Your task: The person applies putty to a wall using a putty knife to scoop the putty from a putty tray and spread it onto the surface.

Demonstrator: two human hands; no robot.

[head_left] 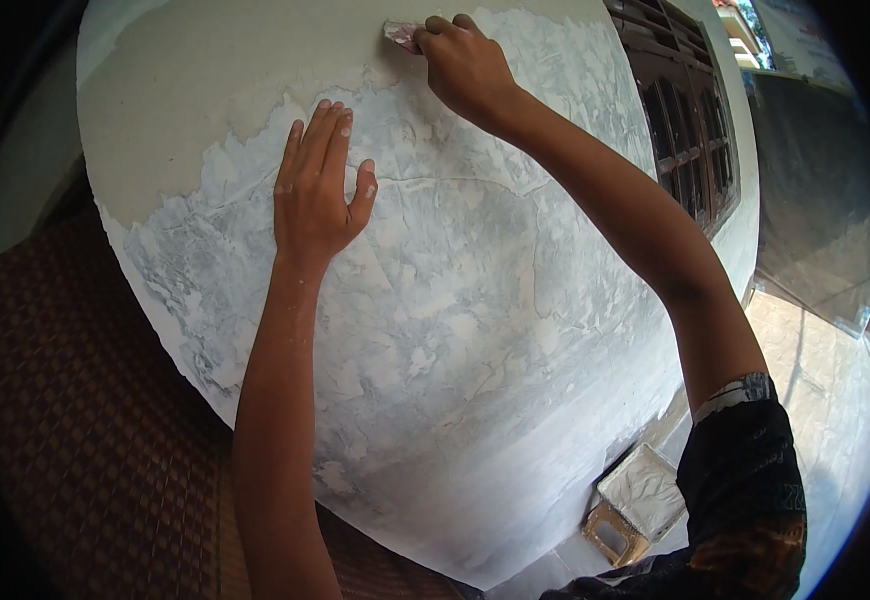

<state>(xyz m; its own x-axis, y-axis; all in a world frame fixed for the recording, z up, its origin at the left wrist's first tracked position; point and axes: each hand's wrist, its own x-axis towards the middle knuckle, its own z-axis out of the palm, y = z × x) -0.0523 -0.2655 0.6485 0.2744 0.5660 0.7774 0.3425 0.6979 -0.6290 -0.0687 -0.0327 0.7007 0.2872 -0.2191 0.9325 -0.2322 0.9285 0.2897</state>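
In front of me rises a wall (435, 300), coated with patchy white and grey putty below an uneven edge and plain beige-grey above it. My left hand (320, 190) rests on the wall with its fingers stretched out and thumb apart, white specks on the fingertips. It holds nothing. Higher up and to the right, my right hand (465, 65) is closed round a small putty scraper (403, 37). The scraper's flat, white-smeared end points left near the upper edge of the putty; its grip is mostly hidden by my fingers.
A dark wooden window (690, 140) with bars is set at the wall's right side. On the floor at lower right stand a container of white putty (645, 490) and a brownish open frame-like object (615, 535). A brown woven surface (85, 420) lies at left.
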